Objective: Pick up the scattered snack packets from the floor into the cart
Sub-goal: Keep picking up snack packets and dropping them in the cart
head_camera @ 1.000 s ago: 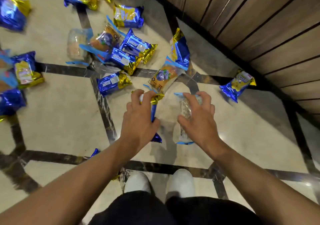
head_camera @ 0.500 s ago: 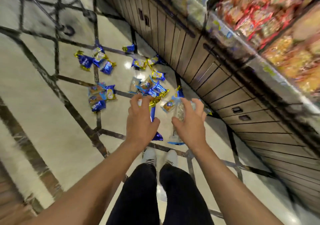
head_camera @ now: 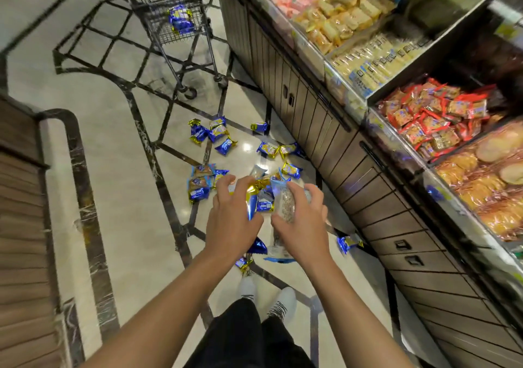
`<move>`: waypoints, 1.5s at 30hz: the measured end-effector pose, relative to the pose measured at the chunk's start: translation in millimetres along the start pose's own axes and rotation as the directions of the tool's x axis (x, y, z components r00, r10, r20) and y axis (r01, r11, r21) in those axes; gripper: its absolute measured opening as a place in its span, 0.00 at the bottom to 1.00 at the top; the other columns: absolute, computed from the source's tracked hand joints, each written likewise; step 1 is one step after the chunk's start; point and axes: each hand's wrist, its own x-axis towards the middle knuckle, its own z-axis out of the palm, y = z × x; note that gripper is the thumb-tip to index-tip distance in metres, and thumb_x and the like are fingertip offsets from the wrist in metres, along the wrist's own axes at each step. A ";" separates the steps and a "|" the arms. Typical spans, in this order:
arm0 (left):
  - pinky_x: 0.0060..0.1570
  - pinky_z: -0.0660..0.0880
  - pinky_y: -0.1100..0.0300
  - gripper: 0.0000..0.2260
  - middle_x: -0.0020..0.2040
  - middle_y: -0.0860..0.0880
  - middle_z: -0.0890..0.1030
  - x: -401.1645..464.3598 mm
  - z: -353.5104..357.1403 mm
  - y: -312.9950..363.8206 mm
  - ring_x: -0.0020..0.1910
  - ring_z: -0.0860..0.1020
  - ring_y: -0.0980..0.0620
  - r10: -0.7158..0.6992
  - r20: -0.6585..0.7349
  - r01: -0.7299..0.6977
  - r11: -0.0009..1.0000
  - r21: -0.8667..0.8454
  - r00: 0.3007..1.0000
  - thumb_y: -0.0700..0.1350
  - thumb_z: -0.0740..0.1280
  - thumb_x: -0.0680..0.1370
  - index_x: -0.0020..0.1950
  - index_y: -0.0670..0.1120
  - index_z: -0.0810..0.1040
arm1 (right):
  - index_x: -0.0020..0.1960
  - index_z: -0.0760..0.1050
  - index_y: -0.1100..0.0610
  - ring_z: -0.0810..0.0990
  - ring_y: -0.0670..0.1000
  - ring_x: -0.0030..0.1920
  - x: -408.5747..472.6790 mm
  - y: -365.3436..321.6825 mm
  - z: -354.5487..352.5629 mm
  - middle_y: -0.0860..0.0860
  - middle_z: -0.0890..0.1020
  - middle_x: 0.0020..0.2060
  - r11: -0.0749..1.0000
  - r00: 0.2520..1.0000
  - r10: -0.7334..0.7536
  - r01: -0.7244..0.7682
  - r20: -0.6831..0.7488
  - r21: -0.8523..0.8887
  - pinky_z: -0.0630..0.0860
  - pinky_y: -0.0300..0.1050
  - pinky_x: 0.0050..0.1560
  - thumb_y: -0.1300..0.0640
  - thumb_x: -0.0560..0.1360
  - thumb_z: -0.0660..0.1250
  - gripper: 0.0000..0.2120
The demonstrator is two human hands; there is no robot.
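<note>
The left hand [head_camera: 233, 220] grips a blue-and-gold snack packet [head_camera: 252, 208], fingers curled over its top edge so that the wrapper's lower blue tip sticks out below the palm. Just beside it, the right hand [head_camera: 301, 226] grasps a clear-wrapped packet [head_camera: 285, 203], thumb on the near side and fingers wrapped round the far side; the clear wrapper's lower end hangs out under the wrist. Both hands are held out in front of the person, above the floor [head_camera: 127, 198], with the two packets nearly touching.

Beyond the hands, more scattered packets [head_camera: 218, 135] lie on the pale tiles, between the hands and the cart [head_camera: 172, 14]. One cluster sits left of the hands, another lies further on towards the cart, and a few rest close to the foot of the wooden cabinet [head_camera: 325, 130]. A single blue packet [head_camera: 349, 243] lies right of the right hand, against the cabinet base, and another small one [head_camera: 244, 263] lies on the floor just beyond the white shoes [head_camera: 266, 294].

The cart stands well beyond the scattered packets, at the top of the view, on dark wheels. A blue packet in the cart [head_camera: 181, 18] rests on its wire bottom.

Right of the cart and hands, above the cabinet, the store shelf [head_camera: 396, 90] holds bins of pink, yellow, red and orange wrapped snacks. A brown slatted wall panel [head_camera: 22, 226] fills the left edge, well apart from the cart.
</note>
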 end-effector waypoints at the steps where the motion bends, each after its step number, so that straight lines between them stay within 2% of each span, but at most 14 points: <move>1: 0.50 0.79 0.45 0.31 0.70 0.52 0.59 -2.4 -4.5 -3.4 0.61 0.74 0.44 -0.009 -0.012 0.009 1.000 0.001 1.000 0.42 0.72 0.69 0.68 0.59 0.65 | 0.73 0.64 0.43 0.62 0.56 0.68 0.9 -3.9 0.8 0.47 0.58 0.72 1.000 1.000 -0.019 0.020 0.009 -0.009 0.68 0.47 0.55 0.52 0.70 0.70 0.32; 7: 0.53 0.79 0.46 0.30 0.71 0.54 0.57 -22.3 -33.7 -23.9 0.62 0.73 0.46 -0.131 -0.087 0.128 0.991 -0.036 0.988 0.43 0.72 0.70 0.67 0.61 0.65 | 0.73 0.64 0.42 0.60 0.54 0.69 -3.6 -32.6 13.6 0.46 0.57 0.72 0.992 0.989 -0.110 0.116 0.095 -0.056 0.69 0.50 0.59 0.50 0.70 0.70 0.33; 12: 0.50 0.78 0.46 0.30 0.69 0.56 0.56 -43.2 -69.0 -50.7 0.57 0.76 0.46 -0.240 -0.181 0.229 0.970 -0.081 0.954 0.43 0.71 0.70 0.68 0.61 0.66 | 0.71 0.63 0.41 0.62 0.55 0.68 -13.5 -65.7 39.7 0.45 0.57 0.71 0.969 0.959 -0.204 0.227 0.195 -0.101 0.65 0.46 0.49 0.50 0.71 0.69 0.31; 16: 0.53 0.77 0.47 0.29 0.68 0.55 0.57 -68.1 -100.6 -84.3 0.57 0.74 0.46 -0.298 -0.244 0.281 0.954 -0.104 0.923 0.42 0.71 0.71 0.68 0.60 0.66 | 0.70 0.64 0.42 0.62 0.57 0.68 -29.1 -99.3 73.9 0.47 0.58 0.71 0.950 0.930 -0.284 0.306 0.233 -0.063 0.70 0.50 0.56 0.50 0.69 0.70 0.31; 19: 0.55 0.77 0.47 0.29 0.69 0.55 0.56 -89.0 -122.3 -113.2 0.59 0.73 0.46 -0.342 -0.276 0.316 0.939 -0.136 0.898 0.43 0.71 0.72 0.68 0.61 0.66 | 0.72 0.64 0.42 0.60 0.57 0.70 -47.9 -129.9 104.1 0.47 0.58 0.71 0.939 0.913 -0.306 0.336 0.269 -0.075 0.69 0.50 0.58 0.50 0.70 0.70 0.32; 24: 0.52 0.79 0.48 0.28 0.69 0.55 0.55 -120.6 -161.7 -165.3 0.58 0.74 0.47 -0.390 -0.335 0.337 0.919 -0.205 0.858 0.43 0.72 0.71 0.66 0.61 0.67 | 0.72 0.63 0.41 0.60 0.55 0.68 -86.2 -177.7 150.0 0.47 0.57 0.71 0.910 0.887 -0.349 0.398 0.303 -0.116 0.71 0.53 0.58 0.48 0.70 0.70 0.32; 30: 0.49 0.80 0.47 0.28 0.69 0.55 0.55 -150.8 -210.4 -234.3 0.57 0.75 0.46 -0.431 -0.357 0.360 0.899 -0.250 0.829 0.44 0.72 0.71 0.65 0.62 0.65 | 0.73 0.63 0.43 0.60 0.54 0.69 -128.9 -227.3 199.9 0.46 0.56 0.72 0.884 0.861 -0.375 0.444 0.343 -0.147 0.70 0.48 0.54 0.49 0.72 0.69 0.32; 33: 0.50 0.80 0.47 0.28 0.69 0.55 0.55 -159.0 -231.6 -266.2 0.57 0.75 0.46 -0.449 -0.373 0.368 0.890 -0.269 0.812 0.45 0.73 0.72 0.65 0.63 0.64 | 0.74 0.63 0.42 0.59 0.54 0.70 -138.3 -253.5 228.2 0.46 0.56 0.72 0.883 0.851 -0.384 0.452 0.357 -0.129 0.68 0.47 0.57 0.49 0.72 0.69 0.32; 41: 0.55 0.79 0.50 0.29 0.69 0.54 0.55 -148.3 -279.7 -328.6 0.62 0.71 0.48 -0.502 -0.415 0.383 0.859 -0.339 0.759 0.43 0.74 0.72 0.66 0.61 0.65 | 0.72 0.63 0.42 0.60 0.56 0.70 -125.4 -322.3 290.1 0.47 0.58 0.72 0.842 0.802 -0.452 0.528 0.390 -0.110 0.68 0.50 0.61 0.50 0.71 0.71 0.32; 45: 0.53 0.79 0.55 0.28 0.69 0.54 0.55 -122.0 -302.6 -359.7 0.60 0.72 0.50 -0.528 -0.433 0.395 0.844 -0.362 0.730 0.42 0.73 0.72 0.67 0.60 0.66 | 0.73 0.65 0.43 0.60 0.54 0.70 -97.6 -355.3 331.4 0.48 0.59 0.71 0.830 0.776 -0.478 0.552 0.411 -0.076 0.68 0.49 0.62 0.49 0.71 0.71 0.32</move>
